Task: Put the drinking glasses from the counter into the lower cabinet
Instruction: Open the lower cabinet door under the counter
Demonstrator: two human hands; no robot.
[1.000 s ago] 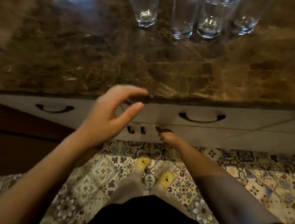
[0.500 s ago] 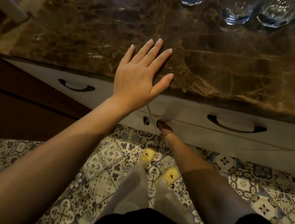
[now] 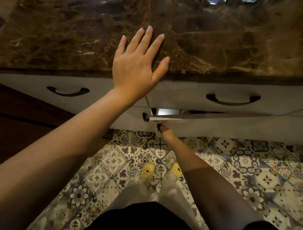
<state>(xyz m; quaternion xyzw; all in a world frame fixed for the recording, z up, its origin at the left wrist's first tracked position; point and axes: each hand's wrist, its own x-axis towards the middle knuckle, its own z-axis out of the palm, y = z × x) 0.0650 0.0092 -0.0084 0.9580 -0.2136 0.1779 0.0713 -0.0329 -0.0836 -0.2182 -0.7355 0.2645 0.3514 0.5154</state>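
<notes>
Left hand (image 3: 137, 65) flat, fingers (image 3: 148, 38) spread wide, palm down near the front edge of the brown marble table (image 3: 65, 36), gripping nothing. Right hand (image 3: 165, 131) low at the lower cabinet door (image 3: 221, 124), fingers seemingly hooked on its dark handle (image 3: 158, 127), though mostly hidden. Door ajar, a bright gap above its top edge. Drinking glasses (image 3: 213, 2) barely visible at the far table edge, top of view. Yellow slippers (image 3: 147, 170) on patterned floor tiles (image 3: 246, 164).
</notes>
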